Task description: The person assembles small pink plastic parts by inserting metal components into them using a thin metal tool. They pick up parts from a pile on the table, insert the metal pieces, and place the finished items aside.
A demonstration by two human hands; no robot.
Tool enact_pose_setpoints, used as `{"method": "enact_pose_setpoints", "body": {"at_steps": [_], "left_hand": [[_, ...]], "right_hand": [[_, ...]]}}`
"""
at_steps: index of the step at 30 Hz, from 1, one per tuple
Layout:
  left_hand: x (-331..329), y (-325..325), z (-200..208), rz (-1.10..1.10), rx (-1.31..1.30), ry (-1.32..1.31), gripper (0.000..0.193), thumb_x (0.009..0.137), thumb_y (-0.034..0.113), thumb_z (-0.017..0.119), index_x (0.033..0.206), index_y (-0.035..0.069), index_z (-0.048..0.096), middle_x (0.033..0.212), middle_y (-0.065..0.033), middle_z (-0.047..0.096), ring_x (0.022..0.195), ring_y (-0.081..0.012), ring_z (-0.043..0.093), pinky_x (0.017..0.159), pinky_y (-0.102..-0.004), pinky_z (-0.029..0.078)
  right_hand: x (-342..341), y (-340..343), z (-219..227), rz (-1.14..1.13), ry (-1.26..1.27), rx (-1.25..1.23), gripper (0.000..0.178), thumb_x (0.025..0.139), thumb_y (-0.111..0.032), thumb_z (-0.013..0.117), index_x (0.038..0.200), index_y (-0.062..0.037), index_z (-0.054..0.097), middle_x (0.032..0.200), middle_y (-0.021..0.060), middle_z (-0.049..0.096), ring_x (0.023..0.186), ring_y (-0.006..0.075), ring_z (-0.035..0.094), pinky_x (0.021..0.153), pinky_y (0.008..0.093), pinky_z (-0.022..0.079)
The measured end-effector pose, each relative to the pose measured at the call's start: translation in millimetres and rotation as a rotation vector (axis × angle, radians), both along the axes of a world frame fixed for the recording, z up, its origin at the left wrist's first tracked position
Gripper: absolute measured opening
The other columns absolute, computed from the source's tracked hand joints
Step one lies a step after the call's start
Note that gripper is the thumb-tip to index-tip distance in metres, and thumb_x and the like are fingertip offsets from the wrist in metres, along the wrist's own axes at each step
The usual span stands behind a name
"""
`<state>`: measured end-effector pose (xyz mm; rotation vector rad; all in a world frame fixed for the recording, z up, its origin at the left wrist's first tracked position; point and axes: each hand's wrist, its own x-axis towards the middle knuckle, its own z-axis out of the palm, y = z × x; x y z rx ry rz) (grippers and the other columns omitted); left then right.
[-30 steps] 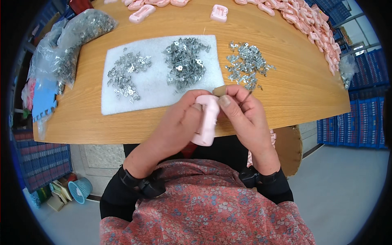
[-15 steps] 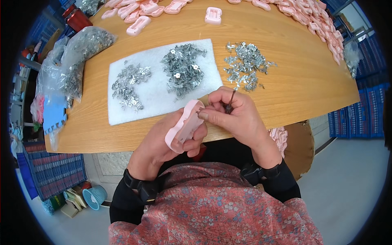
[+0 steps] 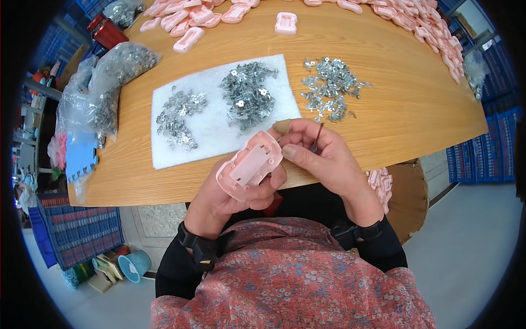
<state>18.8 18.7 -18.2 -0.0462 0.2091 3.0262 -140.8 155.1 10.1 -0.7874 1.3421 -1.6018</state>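
My left hand (image 3: 222, 198) is closed around a pink plastic casing (image 3: 253, 166), tilted with its hollow inside facing up. Small posts and slots show inside it, with small dark bits at its two ends. My right hand (image 3: 323, 162) is bent at the casing's upper right edge, thumb and index finger close together. A thin dark stick-like tool (image 3: 319, 132) stands up between its fingers; its tip is hidden. One fingertip wears a tan cover (image 3: 281, 126). Whether the right fingers also pinch a small metal piece cannot be made out.
A white mat (image 3: 211, 74) bears two piles of small metal contact plates (image 3: 247, 96); another pile (image 3: 331, 85) lies right of it. Pink casings (image 3: 405, 24) are heaped along the far edge. Plastic bags of metal parts (image 3: 123, 63) and a red canister (image 3: 107, 31) stand left.
The casing has turned so its inside faces up more fully. My right fingers have shifted from inside its upper end to its outer right edge. The whole view has shifted slightly.
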Motion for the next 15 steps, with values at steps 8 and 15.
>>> {"method": "enact_pose_setpoints", "body": {"at_steps": [8,15], "left_hand": [[-11.5,16.3,-4.2,-0.094,-0.087,-0.021,0.041,0.104,0.039,0.04,0.123,0.006,0.054,0.095,-0.0181,0.063,0.055,-0.0101,0.052,0.047,-0.0267,0.036],[-12.0,27.5,-3.9,-0.147,-0.032,0.016,0.042,0.104,0.04,0.039,0.118,0.003,0.057,0.096,-0.0173,0.064,0.056,-0.0096,0.053,0.047,-0.0268,0.037]], "right_hand": [[2.4,5.0,3.3,0.037,-0.023,0.122,0.028,0.093,-0.023,0.071,0.108,0.0,0.065,0.088,-0.0044,0.061,0.076,0.0014,0.051,0.07,0.0182,0.045],[2.3,27.6,6.1,0.029,-0.305,0.029,0.025,0.096,-0.023,0.068,0.105,0.0,0.066,0.091,-0.0017,0.065,0.081,0.0028,0.057,0.073,0.0198,0.048]]}}
